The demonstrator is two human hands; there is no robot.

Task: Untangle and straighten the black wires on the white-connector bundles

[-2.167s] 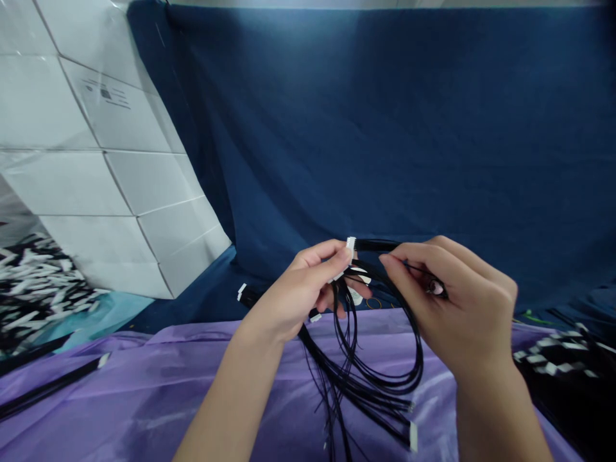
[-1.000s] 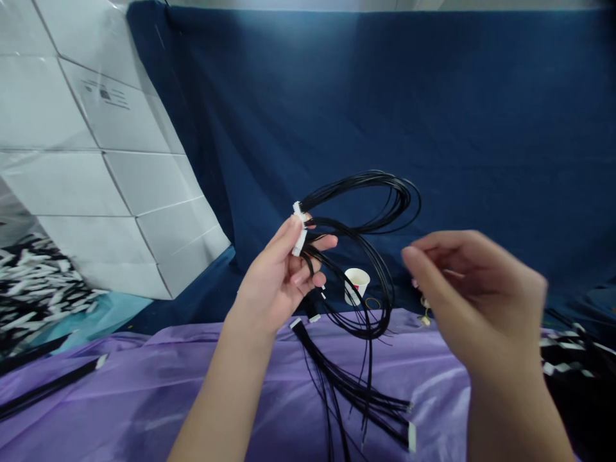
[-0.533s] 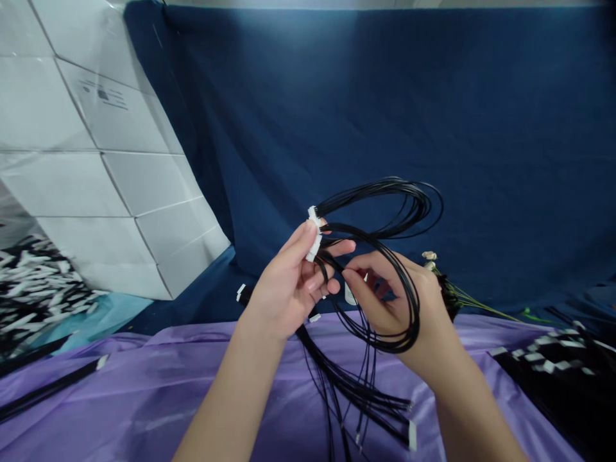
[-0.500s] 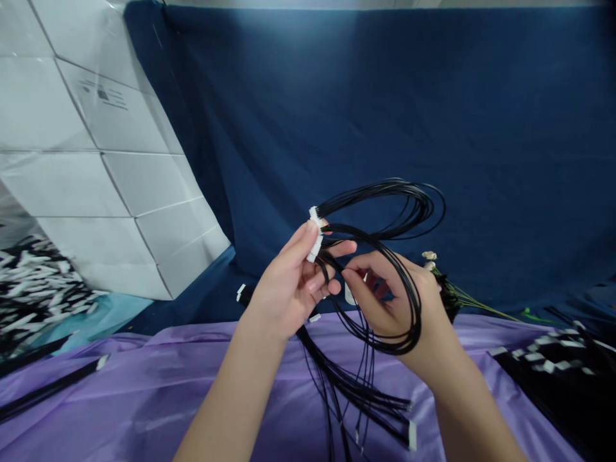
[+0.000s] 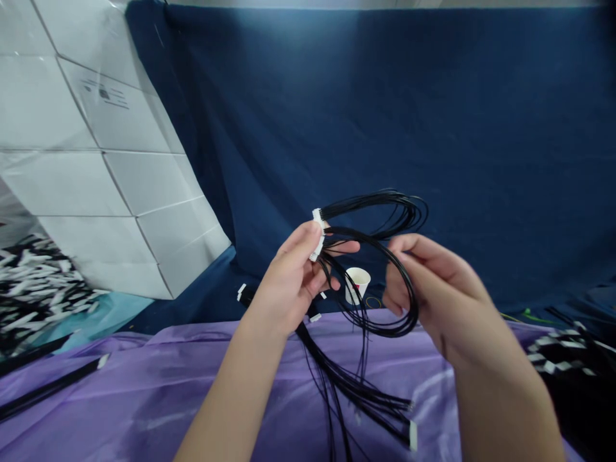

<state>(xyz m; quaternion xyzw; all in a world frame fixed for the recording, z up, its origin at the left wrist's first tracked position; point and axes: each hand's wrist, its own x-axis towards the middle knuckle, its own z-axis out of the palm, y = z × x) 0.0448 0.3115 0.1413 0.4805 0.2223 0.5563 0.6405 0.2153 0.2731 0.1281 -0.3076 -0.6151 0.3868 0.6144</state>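
Note:
My left hand (image 5: 293, 282) is raised over the purple sheet (image 5: 144, 391) and pinches the white connector (image 5: 317, 234) of a black wire harness (image 5: 380, 269). The harness curls into loops to the right of that hand. My right hand (image 5: 433, 289) is inside the lower loop, its fingers curled round the black wires, and the loop runs across its knuckles. More black wires with white connectors (image 5: 366, 398) lie on the sheet below both hands.
A small white paper cup (image 5: 357, 282) stands behind the loops on the dark blue cloth (image 5: 433, 128). White cartons (image 5: 96, 160) are stacked at the left, with a heap of black-and-white connector cables (image 5: 33, 282) below them. More such cables (image 5: 568, 346) lie at the right edge.
The harness was lifted from between both hands and looped upward in my left hand. My right hand let go, swung right, came back through the loop and now holds it further right.

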